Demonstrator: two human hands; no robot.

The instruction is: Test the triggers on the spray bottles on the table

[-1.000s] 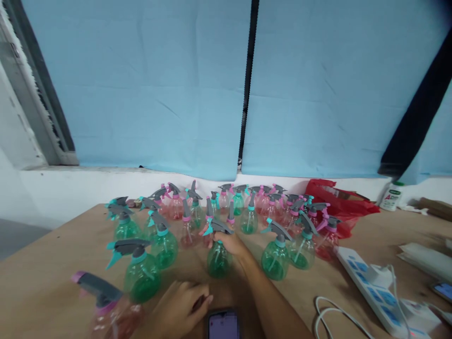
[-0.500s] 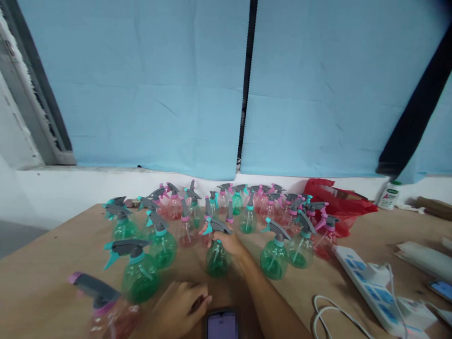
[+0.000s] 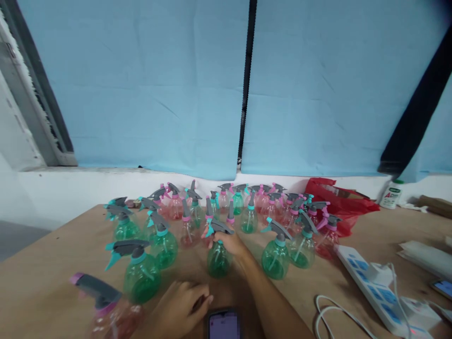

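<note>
My right hand (image 3: 233, 242) reaches forward and is closed around the neck of a green spray bottle (image 3: 219, 261) with a grey and teal trigger head. The bottle hides part of the hand; its fingertips show on the left of the neck, close to a pink-collared spray bottle (image 3: 209, 209) behind. The green bottle stands upright on the table, with some liquid and a dip tube inside. My left hand (image 3: 185, 301) rests loosely curled near the front, with nothing visible in it. A phone (image 3: 223, 326) lies just right of it.
Several green and pink spray bottles surround my hands, including a near pink one (image 3: 115, 320) and a green one (image 3: 275, 259). To the right are a white power strip (image 3: 369, 285), a cable (image 3: 339, 308), a red bag (image 3: 335, 209) and a white bottle (image 3: 391, 195).
</note>
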